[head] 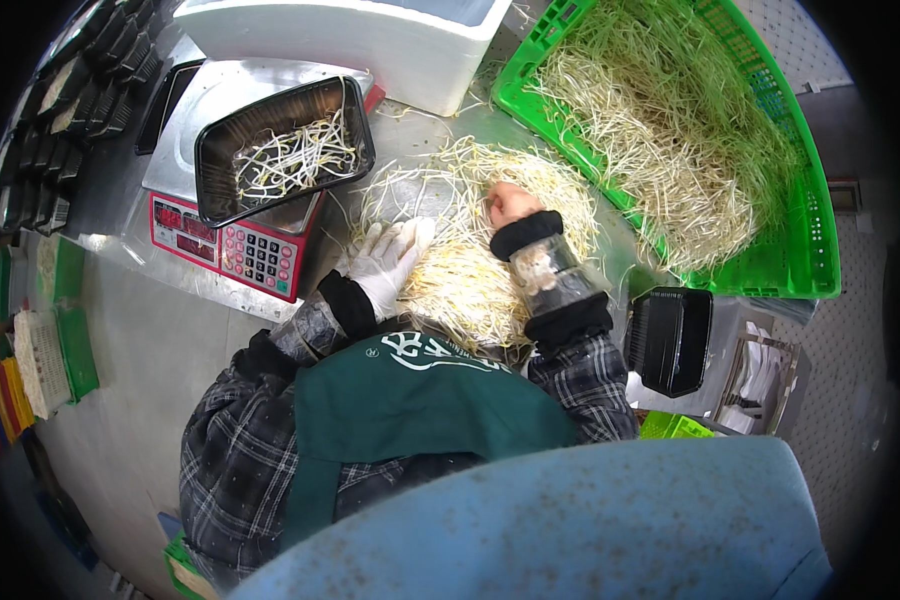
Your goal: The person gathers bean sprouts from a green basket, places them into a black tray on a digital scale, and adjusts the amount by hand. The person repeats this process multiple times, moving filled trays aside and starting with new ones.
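A heap of pale bean sprouts [469,289] with yellow heads lies on the metal table before me. My left hand [390,262], in a white glove, rests with its fingers spread on the left side of the heap. At the heap's upper right is my right hand [511,204], bare and curled among the sprouts; whether sprouts are inside its fingers cannot be told. Left of the heap, a black plastic tray [285,150] holding some sprouts sits tilted on a digital weighing scale [259,259] with a red-framed keypad.
A green plastic crate [810,202] at the upper right holds more sprouts. A white foam box [345,49] stands behind the heap. Stacked black trays [671,341] are at the right. More black trays [109,97] line the far left. A metal-framed holder [757,375] stands at lower right.
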`<state>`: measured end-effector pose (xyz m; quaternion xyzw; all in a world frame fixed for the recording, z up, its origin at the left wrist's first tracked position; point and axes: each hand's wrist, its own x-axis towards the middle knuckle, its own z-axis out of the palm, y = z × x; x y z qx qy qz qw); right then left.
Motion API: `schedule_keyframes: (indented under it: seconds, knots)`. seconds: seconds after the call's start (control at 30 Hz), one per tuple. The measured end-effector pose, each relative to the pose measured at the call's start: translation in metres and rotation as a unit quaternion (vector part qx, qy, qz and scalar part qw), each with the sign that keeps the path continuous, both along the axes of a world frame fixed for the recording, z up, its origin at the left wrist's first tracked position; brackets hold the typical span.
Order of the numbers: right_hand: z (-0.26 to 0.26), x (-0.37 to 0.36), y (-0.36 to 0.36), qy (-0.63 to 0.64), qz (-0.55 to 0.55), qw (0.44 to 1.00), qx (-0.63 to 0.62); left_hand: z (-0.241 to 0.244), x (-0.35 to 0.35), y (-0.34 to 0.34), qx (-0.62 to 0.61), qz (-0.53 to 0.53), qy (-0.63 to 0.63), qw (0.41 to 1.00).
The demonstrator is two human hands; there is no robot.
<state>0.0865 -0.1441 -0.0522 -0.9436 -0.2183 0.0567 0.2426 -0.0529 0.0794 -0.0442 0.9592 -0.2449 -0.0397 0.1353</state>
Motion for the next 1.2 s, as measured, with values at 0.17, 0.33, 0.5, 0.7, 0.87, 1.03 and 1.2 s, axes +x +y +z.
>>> schedule_keyframes:
  seconds: [0.17, 0.33, 0.5, 0.7, 0.87, 1.03, 1.2]
  knots:
    - [0.079, -0.072, -0.096, -0.004, -0.063, 0.963, 0.262, 0.01, 0.007, 0.003, 0.053, 0.048, -0.011, 0.997]
    - [0.09, -0.173, -0.196, 0.479, -0.118, 0.869, 0.047, 0.014, 0.015, -0.006, -0.037, 0.038, 0.02, 0.998]
    - [0.049, -0.137, -0.141, 0.042, -0.076, 0.992, 0.094, 0.01, 0.043, -0.04, -0.022, -0.065, 0.024, 0.997]
    - [0.03, -0.145, -0.03, -0.051, 0.008, 0.999, -0.014, 0.001, 0.038, -0.025, -0.013, -0.051, 0.044, 0.998]
    - [0.026, -0.157, -0.042, -0.055, -0.003, 0.995, -0.088, -0.003, 0.029, -0.023, -0.006, -0.022, 0.077, 0.997]
    - [0.037, -0.125, -0.08, 0.082, 0.051, 0.987, 0.13, 0.027, 0.023, -0.027, -0.085, -0.081, 0.065, 0.991]
    - [-0.012, -0.067, -0.064, -0.195, -0.008, 0.965, 0.176, 0.035, 0.034, -0.056, -0.078, -0.128, 0.063, 0.987]
